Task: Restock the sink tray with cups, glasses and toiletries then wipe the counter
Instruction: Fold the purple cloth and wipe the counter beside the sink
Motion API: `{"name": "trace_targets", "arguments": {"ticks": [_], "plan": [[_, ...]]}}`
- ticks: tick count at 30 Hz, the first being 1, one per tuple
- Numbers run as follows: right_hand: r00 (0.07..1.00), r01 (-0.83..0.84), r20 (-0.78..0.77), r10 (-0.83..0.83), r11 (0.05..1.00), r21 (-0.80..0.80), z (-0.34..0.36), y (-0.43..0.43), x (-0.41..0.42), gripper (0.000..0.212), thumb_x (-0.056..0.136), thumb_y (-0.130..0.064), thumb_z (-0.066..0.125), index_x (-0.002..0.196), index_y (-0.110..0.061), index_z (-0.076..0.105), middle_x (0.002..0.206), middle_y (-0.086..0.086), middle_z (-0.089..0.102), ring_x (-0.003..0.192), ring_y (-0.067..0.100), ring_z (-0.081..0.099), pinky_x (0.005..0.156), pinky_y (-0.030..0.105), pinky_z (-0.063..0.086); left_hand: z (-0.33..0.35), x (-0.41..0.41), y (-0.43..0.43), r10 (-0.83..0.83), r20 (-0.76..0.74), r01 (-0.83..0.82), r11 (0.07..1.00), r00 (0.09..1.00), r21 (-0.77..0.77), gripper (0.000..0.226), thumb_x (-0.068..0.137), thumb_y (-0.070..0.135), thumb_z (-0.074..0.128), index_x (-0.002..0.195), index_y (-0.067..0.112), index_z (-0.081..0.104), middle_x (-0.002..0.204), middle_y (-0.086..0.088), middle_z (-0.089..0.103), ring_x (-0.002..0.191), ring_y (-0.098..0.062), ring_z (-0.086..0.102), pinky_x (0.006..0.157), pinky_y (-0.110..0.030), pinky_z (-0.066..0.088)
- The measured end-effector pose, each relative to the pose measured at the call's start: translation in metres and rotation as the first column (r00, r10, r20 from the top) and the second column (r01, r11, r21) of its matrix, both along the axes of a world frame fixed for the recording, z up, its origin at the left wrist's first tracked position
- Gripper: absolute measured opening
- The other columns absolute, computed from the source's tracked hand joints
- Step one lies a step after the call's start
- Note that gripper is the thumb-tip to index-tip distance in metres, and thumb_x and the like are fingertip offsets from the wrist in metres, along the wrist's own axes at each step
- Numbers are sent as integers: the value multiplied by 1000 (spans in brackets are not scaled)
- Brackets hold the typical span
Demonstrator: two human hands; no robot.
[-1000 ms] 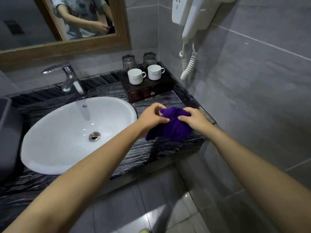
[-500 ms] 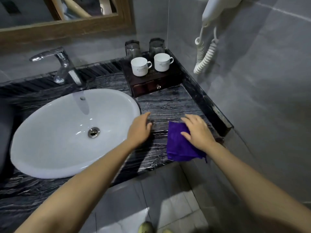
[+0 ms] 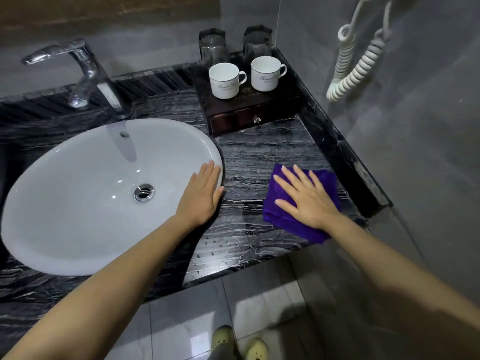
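Dark marble counter (image 3: 259, 154), purple cloth (image 3: 301, 224) now flat under open right hand (image 3: 307, 201), left hand (image 3: 201, 196) spread on basin rim (image 3: 220, 165), no grip

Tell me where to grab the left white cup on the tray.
Take the left cup by its loop handle, coming from its right. The handle points into the gap toward the right cup; the glasses crowd behind, so stay low and frontal.

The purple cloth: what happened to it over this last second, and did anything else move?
Both hands bunched the cloth above the counter. The left hand let go and moved to the sink rim; the right hand pressed the cloth flat on the counter. The cups, glasses and tray stayed put.
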State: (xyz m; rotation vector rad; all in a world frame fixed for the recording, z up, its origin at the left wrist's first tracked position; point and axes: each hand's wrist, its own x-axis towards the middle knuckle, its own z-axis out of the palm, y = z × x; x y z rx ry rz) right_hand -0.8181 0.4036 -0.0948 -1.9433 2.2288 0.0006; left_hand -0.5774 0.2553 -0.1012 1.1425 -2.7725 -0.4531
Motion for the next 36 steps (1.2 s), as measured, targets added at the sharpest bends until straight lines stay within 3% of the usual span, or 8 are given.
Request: {"name": "trace_targets", "arguments": {"ticks": [5,10,16,24,36], "plan": [[996,94,2,-94,996,-10,-2,-62,-14,64,93,-60,20,150,-34,6,161,-6,-2,148,19,-6,120,45,-3,-3,0,-2,1,1,-1,1000,1000,-15,56,99,36,23,148,13,10,159,-6,3,147,-19,0,117,-33,0],[997,80,12,-80,997,-21,-2,-112,-15,61,96,-54,19,150,-31,7,161,-6,-1,149,19,-4,120,43,-3,-8,1,-9,5,-10,-5,1000,1000,-11,69,89,49,7,148,14,10,159,-5,3,147,-18,1,117,-33,1],[998,-2,57,4,1000,-31,-9,-136,10,55,99,-46,18,150,-30,7,161,-9,0,148,16,-6,120,41,-5,-10,-2,-13,13,-14,-13,1000,1000,12,62,94,44,15,148,15,11,159,-5,3,147,-17,2,116,-32,1],[985,-129,116,131,991,-25,-15,-122,38,53,100,-43,18,150,-31,8,161,-10,-1,148,13,-8,120,40,-7,-9,0,-15,22,4,-22,998,1000,63,62,93,41,18,148,13,10,159,-6,3,147,-19,0,117,-34,1],[988,-48,149,44,999,19,-16,-90,63,53,100,-42,16,150,-30,7,161,-9,-3,148,14,-9,120,40,-9,-3,29,8,39,46,-49,973,998,227,59,98,34,27,148,12,2,159,-6,-2,146,-17,-5,119,-32,1]]}}
